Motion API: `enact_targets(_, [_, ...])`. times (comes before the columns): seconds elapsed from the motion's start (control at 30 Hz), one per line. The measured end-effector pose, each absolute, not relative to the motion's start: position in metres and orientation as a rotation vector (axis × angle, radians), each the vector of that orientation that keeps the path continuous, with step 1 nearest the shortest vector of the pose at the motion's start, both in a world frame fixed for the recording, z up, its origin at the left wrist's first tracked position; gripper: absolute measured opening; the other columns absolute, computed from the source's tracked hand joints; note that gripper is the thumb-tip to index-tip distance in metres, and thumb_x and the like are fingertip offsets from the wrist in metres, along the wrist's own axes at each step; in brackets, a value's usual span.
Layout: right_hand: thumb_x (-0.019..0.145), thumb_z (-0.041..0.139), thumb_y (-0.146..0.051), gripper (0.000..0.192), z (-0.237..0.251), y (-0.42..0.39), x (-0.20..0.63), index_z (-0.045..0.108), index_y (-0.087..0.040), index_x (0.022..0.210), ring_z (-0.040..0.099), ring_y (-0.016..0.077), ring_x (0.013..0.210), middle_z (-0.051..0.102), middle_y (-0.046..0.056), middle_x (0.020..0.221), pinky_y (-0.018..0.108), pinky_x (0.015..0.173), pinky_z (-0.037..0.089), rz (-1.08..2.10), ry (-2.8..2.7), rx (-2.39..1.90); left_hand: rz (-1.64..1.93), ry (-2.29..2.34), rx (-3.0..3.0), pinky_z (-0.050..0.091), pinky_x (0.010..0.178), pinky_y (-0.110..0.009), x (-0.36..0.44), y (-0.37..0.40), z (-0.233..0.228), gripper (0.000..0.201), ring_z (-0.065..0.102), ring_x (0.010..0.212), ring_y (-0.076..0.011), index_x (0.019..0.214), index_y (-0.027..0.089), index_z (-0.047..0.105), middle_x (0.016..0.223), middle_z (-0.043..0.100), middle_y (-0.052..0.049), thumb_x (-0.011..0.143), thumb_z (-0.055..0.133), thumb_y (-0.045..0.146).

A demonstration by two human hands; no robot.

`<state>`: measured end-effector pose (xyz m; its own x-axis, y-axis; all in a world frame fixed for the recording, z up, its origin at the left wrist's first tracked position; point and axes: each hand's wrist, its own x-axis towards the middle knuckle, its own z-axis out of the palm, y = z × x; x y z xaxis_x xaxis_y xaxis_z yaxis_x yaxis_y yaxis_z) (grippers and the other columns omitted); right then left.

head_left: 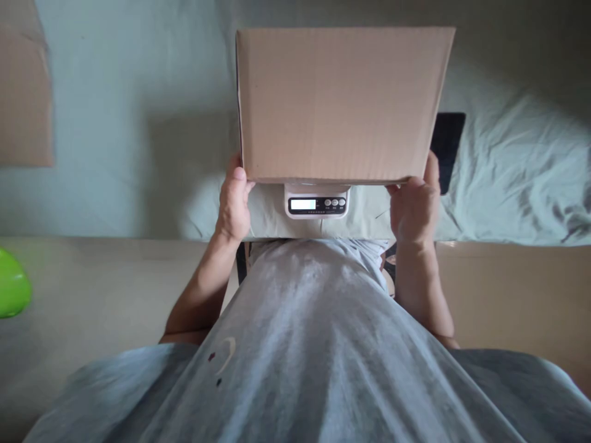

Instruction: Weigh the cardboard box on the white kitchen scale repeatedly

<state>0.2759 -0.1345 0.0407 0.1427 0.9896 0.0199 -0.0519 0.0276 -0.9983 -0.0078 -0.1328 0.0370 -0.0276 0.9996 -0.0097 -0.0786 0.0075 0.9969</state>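
Both hands clamped on the cardboard box point(339, 101): my left hand point(234, 206) grips its near-left corner, thumb up the side; my right hand point(415, 206) grips the near-right corner, fingers curled under the edge. Box sits over the white scale point(316, 200), covering all but the display and buttons. Cannot tell whether its weight is fully on the platform. Scale rests on pale green cloth point(508, 178). Step judged: weighing the box. Next move calls for releasing evenly, box centred, then reading the display.
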Motion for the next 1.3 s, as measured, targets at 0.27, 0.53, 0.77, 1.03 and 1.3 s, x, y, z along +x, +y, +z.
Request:
enact_targets(0.27, [0.073,0.043,-0.071,0.050,0.048,-0.131,0.271,0.058,-0.038,0.108,0.047,0.0300,0.128,0.058,-0.001,0.125,0.051,0.095,0.049,1.176,-0.920,-1.292,1.263,1.290,1.062,0.046,0.102,-0.043,-0.005,-0.133,0.040,0.053,0.044,0.133,-0.0262,0.113,0.037,0.062,0.129,0.059,0.001,0.081,0.039,0.073])
enact_targets(0.53, [0.076,0.038,-0.071,0.052,0.054,-0.132,0.268,0.060,-0.035,0.107,0.047,0.0291,0.130,0.058,0.000,0.125,0.051,0.096,0.049,1.167,-0.842,-1.247,1.279,1.433,1.038,0.043,0.106,-0.043,-0.023,-0.130,0.038,0.055,0.044,0.133,-0.0238,0.119,0.040,0.059,0.137,0.053,0.004,0.081,0.038,0.075])
enact_targets(0.77, [0.079,0.039,-0.067,0.049,0.051,-0.132,0.270,0.061,-0.033,0.107,0.052,0.0269,0.125,0.060,0.000,0.121,0.049,0.098,0.047,1.170,-0.791,-1.230,1.273,1.438,1.039,0.044,0.105,-0.044,-0.023,-0.129,0.033,0.056,0.043,0.135,-0.0239,0.118,0.040,0.059,0.136,0.054,0.002,0.079,0.040,0.076])
enact_targets(1.03, [0.078,0.045,-0.060,0.046,0.055,-0.132,0.267,0.063,-0.030,0.108,0.054,0.0206,0.119,0.061,-0.002,0.117,0.044,0.101,0.044,1.155,-0.781,-1.160,1.211,1.368,1.143,0.050,0.097,-0.044,-0.016,-0.135,0.041,0.054,0.044,0.133,-0.0270,0.123,0.043,0.055,0.137,0.052,0.003,0.078,0.048,0.073])
enact_targets(1.3, [0.074,0.050,-0.059,0.037,0.076,-0.110,0.259,0.060,-0.031,0.096,0.055,0.0174,0.118,0.060,-0.004,0.110,0.037,0.106,0.043,1.131,-0.801,-1.104,1.183,1.343,1.277,0.057,0.092,-0.039,-0.009,-0.106,0.063,0.068,0.036,0.138,-0.0224,0.129,0.039,0.042,0.138,0.047,0.007,0.072,0.060,0.072])
